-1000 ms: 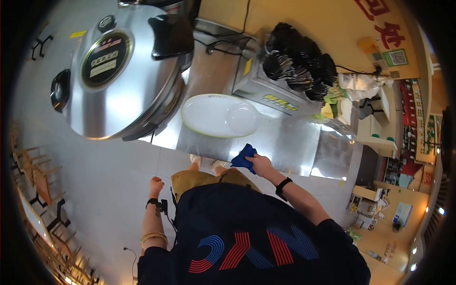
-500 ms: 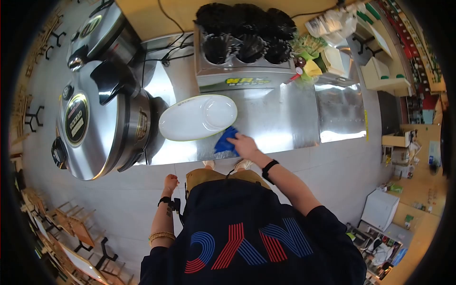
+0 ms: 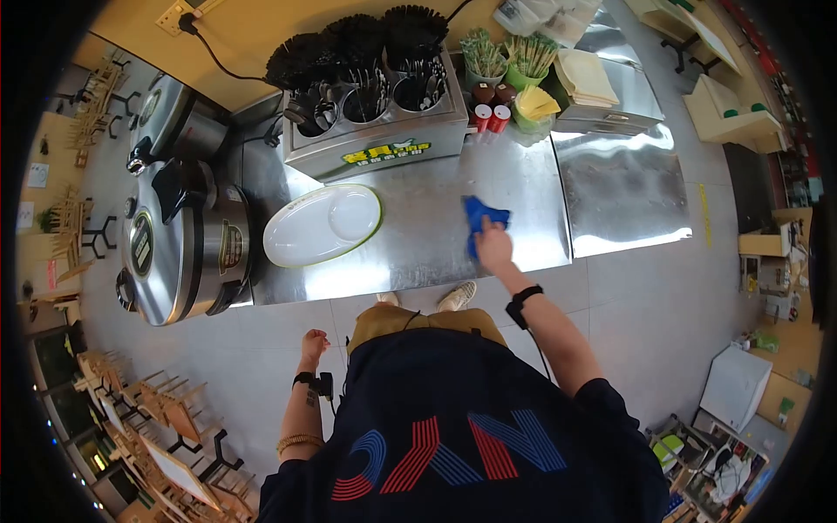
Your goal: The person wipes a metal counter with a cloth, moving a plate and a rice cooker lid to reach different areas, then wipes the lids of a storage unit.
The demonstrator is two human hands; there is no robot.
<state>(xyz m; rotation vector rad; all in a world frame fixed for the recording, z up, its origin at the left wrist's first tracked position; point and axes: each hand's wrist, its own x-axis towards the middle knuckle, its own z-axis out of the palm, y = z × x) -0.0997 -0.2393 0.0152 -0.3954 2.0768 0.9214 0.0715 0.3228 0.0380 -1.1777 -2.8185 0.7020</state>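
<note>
A blue cloth [image 3: 478,220] lies bunched on the steel counter [image 3: 418,205], under the fingers of my right hand [image 3: 493,247], which grip it and press it on the metal. To the left of the cloth rests a white oval dish [image 3: 301,231] with a green rim and a round compartment at its right end. My left hand [image 3: 314,343] hangs in front of the counter with its fingers curled, and touches nothing I can see.
Two large cookers stand at the left, the nearer one [image 3: 187,253] beside the dish. Behind the dish is a steel utensil holder [image 3: 375,157]. Red-capped bottles [image 3: 491,119], yellow napkins [image 3: 536,103] and a steel box [image 3: 602,120] line the back right.
My right hand has moved to the right along the counter with the blue cloth, away from the dish. The view has shifted and turned. My left hand stays low beside my body.
</note>
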